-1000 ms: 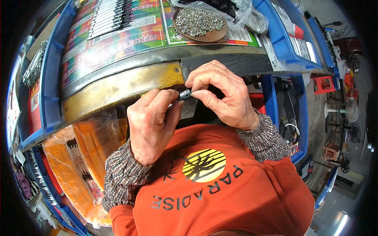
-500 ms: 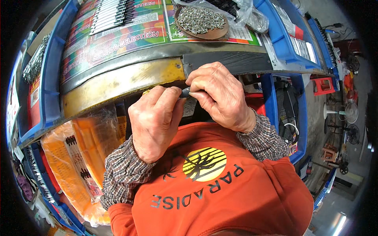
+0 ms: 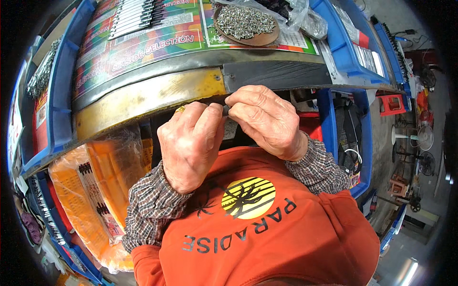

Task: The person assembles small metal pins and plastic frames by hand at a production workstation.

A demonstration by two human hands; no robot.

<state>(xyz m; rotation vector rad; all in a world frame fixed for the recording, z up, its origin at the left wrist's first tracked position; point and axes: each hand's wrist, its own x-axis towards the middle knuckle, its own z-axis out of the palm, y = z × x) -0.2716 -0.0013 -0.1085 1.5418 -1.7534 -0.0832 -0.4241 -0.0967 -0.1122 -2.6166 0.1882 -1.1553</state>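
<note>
My left hand (image 3: pixel 191 138) and my right hand (image 3: pixel 269 117) meet just below the front edge of the workbench. Both are closed in a pinch on a small dark grey piece (image 3: pixel 226 110). Most of this piece is hidden by the fingers, so I cannot tell its kind. Beyond the hands, on the bench, lies a brown dish (image 3: pixel 273 36) heaped with small silvery metal parts (image 3: pixel 244 21). To its left is a row of slim white rods (image 3: pixel 130 20) with black ends.
The bench edge (image 3: pixel 152 95) carries a worn yellow metal strip. Blue bins stand at left (image 3: pixel 62 105) and right (image 3: pixel 341 45) on the bench. An orange plastic-wrapped basket (image 3: pixel 71 200) is below left; another blue bin (image 3: pixel 365 148) sits below right.
My right hand has shifted slightly downward, its fingers now covering more of the dark piece. My left hand is nearly in the same place, turned a little. Both keep their pinch.
</note>
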